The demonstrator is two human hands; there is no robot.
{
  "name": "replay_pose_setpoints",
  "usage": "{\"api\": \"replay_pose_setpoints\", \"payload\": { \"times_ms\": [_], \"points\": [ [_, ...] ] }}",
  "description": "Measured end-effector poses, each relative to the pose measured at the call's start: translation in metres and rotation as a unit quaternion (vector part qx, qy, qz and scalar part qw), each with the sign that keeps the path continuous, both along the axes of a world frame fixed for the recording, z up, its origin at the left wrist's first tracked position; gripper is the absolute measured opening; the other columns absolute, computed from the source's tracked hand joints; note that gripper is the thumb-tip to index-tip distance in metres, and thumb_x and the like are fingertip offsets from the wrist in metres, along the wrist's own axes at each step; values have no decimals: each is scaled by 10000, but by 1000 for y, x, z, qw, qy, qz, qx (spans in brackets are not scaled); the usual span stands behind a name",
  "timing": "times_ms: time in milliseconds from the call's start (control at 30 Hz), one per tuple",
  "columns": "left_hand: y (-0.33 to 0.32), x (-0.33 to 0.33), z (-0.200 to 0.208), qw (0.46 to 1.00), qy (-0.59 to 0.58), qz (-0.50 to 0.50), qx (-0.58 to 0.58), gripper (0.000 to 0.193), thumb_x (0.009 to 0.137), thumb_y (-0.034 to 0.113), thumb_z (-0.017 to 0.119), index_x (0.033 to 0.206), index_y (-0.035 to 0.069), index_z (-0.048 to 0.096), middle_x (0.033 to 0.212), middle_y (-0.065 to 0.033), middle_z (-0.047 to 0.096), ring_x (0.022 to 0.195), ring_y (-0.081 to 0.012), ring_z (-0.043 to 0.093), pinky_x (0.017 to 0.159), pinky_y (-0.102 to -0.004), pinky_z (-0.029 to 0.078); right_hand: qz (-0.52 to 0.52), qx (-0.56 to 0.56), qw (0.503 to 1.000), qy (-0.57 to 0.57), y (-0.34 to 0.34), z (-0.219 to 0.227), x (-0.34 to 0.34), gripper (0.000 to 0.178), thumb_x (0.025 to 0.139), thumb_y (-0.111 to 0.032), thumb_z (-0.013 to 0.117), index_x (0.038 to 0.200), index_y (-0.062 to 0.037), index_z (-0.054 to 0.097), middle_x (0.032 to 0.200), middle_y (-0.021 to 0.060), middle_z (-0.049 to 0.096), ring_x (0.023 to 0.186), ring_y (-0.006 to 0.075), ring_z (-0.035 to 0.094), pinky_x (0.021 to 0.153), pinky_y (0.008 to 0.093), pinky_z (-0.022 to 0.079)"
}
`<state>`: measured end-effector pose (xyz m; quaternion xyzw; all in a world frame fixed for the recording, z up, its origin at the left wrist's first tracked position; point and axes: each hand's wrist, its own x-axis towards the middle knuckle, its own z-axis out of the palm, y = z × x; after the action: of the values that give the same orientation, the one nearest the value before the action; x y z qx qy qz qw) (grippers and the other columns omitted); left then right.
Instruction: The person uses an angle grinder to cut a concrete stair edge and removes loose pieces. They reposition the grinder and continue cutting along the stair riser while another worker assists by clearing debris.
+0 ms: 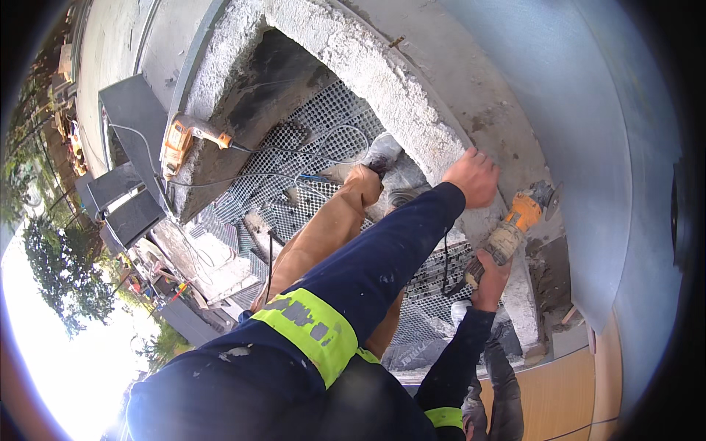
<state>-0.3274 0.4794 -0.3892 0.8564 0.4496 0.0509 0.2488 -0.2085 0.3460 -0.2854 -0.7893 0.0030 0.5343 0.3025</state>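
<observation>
My right hand (491, 281) is wrapped round the body of an orange angle grinder (509, 229) at the right. Its disc (552, 203) is beside the grey wall face. My left hand (472, 178) is on the rough, whitish edge of a concrete ledge (397, 84), a little farther off than the grinder, with its fingers curled over the edge. My left arm, in a dark blue sleeve with a yellow-green band, crosses the middle of the view. A dark cord (450, 283) hangs near the grinder's rear end.
Below me, dark perforated sheets (323, 117) cover the recess floor, where my brown-trousered leg (316, 228) stands. An orange corded power tool (179, 145) lies on the left ledge, its cable trailing across the recess. Dark slabs (132, 110) stand at far left. A pale blue surface (588, 147) curves along the right.
</observation>
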Motion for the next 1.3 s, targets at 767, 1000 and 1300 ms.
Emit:
{"api": "replay_pose_setpoints", "payload": {
  "times_ms": [767, 1000, 1300],
  "points": [
    [5, -7, 0, 996, -78, 39, 25, 236, 776, 266, 619, 885, 58, 642, 809, -99, 645, 833, -266, 628, 857, -381, 445, 65, 61, 994, 62, 33, 17, 10, 366, 808, -60, 639, 1131, -7, 474, 809, 107, 609, 591, 209, 628, 511, 331, 540],
    [30, 1, 62, 692, -395, 346, -496, 493, 833, 343, 684, 1117, -40, 559, 991, -225, 663, 974, -346, 642, 886, -396, 477, 151, 38, 988, -12, 108, 39, -15, 514, 767, -41, 658, 1233, 43, 457, 913, 115, 616, 688, 210, 635, 621, 316, 530],
    [68, -21, 49, 452, -486, 382, -643, 706, 739, 234, 791, 1237, -83, 404, 1069, -185, 596, 980, -254, 619, 862, -367, 493, 434, -33, 882, -180, 155, 41, -62, 727, 774, -191, 729, 1340, 101, 377, 1170, 240, 578, 1081, 331, 563, 943, 384, 433]
  ]
}}
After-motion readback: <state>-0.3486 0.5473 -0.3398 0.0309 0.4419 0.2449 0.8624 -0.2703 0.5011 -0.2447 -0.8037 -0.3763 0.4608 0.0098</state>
